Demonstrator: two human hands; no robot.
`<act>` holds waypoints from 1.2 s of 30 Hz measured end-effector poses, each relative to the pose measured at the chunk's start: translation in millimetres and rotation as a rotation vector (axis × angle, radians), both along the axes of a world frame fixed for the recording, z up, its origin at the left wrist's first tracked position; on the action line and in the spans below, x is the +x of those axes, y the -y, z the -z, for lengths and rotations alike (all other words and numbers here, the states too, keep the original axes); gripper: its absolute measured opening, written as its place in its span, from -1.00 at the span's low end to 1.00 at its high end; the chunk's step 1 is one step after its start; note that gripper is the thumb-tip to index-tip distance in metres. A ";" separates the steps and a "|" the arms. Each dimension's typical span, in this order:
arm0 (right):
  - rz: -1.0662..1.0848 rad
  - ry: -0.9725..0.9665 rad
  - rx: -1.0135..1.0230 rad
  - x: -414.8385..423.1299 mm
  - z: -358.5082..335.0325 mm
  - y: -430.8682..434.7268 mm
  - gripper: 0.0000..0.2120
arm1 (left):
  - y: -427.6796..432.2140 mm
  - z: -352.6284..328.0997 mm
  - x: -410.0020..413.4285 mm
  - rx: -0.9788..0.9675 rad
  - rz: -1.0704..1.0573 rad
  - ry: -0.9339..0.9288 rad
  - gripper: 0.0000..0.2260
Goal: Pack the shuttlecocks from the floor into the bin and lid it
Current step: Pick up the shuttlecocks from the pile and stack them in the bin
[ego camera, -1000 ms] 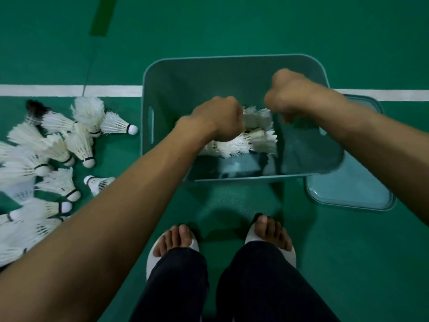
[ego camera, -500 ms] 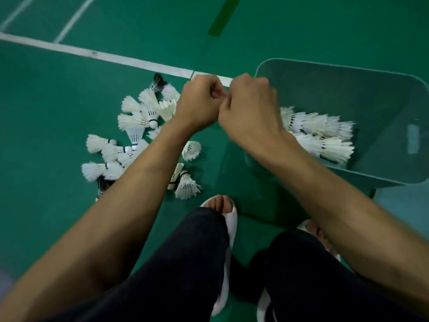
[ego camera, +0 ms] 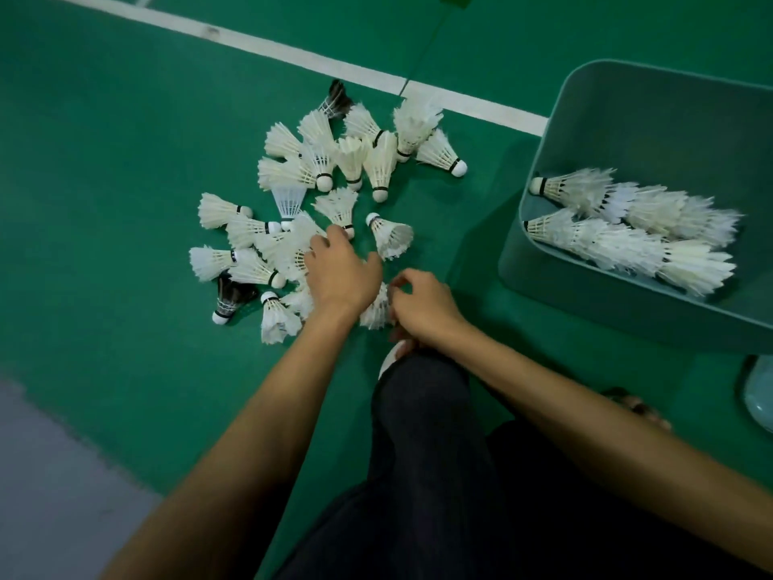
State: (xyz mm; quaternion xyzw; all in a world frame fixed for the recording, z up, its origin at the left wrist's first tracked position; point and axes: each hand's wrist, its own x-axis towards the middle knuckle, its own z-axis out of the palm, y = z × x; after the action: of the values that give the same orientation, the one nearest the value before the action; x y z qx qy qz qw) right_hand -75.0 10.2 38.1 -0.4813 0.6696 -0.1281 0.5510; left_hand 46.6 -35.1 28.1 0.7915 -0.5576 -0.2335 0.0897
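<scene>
Several white shuttlecocks (ego camera: 326, 177) lie in a loose pile on the green floor, two dark-feathered ones (ego camera: 230, 297) among them. My left hand (ego camera: 341, 274) lies on the near side of the pile, fingers spread and touching shuttlecocks. Just to its right, my right hand (ego camera: 422, 305) curls its fingers and thumb onto the feathers of one shuttlecock (ego camera: 374, 309) lying between the hands. The teal bin (ego camera: 627, 115) stands at the right, uncovered, with two stacked rows of shuttlecocks (ego camera: 627, 236) inside. A corner of its lid (ego camera: 759, 395) shows at the right edge.
A white court line (ego camera: 293, 56) runs behind the pile and up to the bin. My knee in dark trousers (ego camera: 422, 412) and a white slipper (ego camera: 389, 360) sit right below the hands. A grey floor patch (ego camera: 50, 475) is at lower left.
My view swung left from the bin to the pile. Both hands left the bin, met in the air beside it, then came down onto the near edge of the pile.
</scene>
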 end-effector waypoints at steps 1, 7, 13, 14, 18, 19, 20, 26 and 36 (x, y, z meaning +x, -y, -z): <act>0.053 0.018 -0.020 3.8 7.6 -3.4 -0.75 | -2.8 8.0 3.6 0.042 0.069 0.028 -0.55; 0.264 0.038 -0.096 -7.7 9.6 -1.6 -0.74 | 5.4 22.0 8.5 0.130 0.268 0.244 -0.42; 0.257 -0.220 -0.368 -13.7 -8.2 -3.6 -0.78 | 18.9 20.4 6.5 0.071 0.254 0.160 -0.15; 0.242 -0.259 -0.391 -16.0 -9.8 -1.3 -0.76 | 21.5 22.2 6.6 0.040 0.257 0.131 -0.13; 0.144 -0.174 -0.390 -23.5 -3.8 10.4 -0.61 | 29.9 23.3 4.7 0.065 0.428 0.048 -0.16; 0.113 -0.126 -0.372 -25.1 -1.6 11.5 -0.59 | 31.7 23.0 3.9 0.109 0.458 0.024 -0.18; 0.084 -0.085 -0.352 -27.3 1.4 12.6 -0.58 | 33.1 22.7 2.6 0.142 0.467 0.003 -0.19; -0.037 -0.091 -0.511 -29.1 6.0 13.9 -0.67 | 32.8 19.5 -5.5 -0.017 0.430 -0.133 -0.59; 0.248 -0.259 -1.181 -24.1 -96.7 22.7 -0.85 | 34.6 -89.3 -41.2 -0.601 0.277 -0.559 -0.69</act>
State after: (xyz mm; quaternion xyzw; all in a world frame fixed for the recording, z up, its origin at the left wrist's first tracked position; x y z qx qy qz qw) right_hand -99.0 -12.5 134.8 -0.6354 0.5979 -0.4810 0.0867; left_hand 5.4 -69.8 117.4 0.5543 -0.6560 -0.2759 0.4316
